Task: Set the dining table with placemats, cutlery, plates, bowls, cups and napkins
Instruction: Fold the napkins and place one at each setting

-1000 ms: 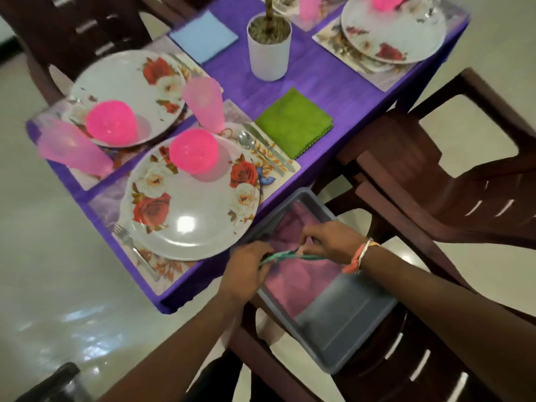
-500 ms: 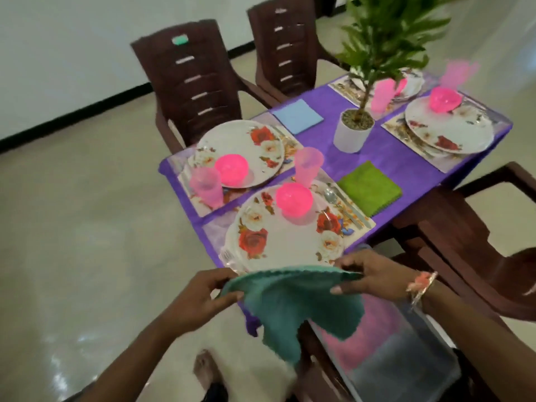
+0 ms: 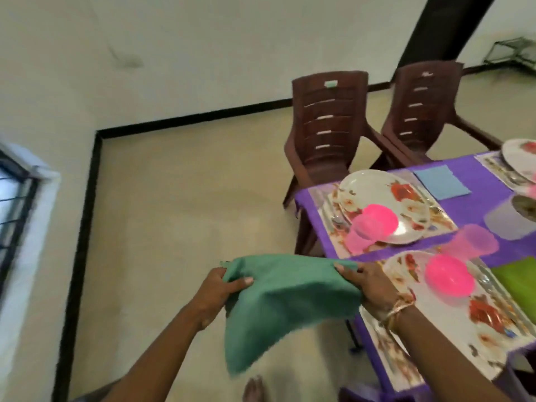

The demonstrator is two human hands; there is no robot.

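Observation:
A teal cloth napkin hangs in the air left of the table, stretched between both hands. My left hand pinches its left corner and my right hand pinches its right corner. The purple table at the right carries two floral plates on placemats, each with a pink bowl. Pink cups stand beside them. A blue napkin and a green napkin lie flat on the table.
Two brown plastic chairs stand behind the table's far side. Beige floor spreads to the left up to a white wall with a black skirting. A barred window is at the far left. A bare foot shows below.
Both hands lifted the teal napkin out of the grey tub and spread it. The view swung left, so the table now sits at the right and the tub is out of sight.

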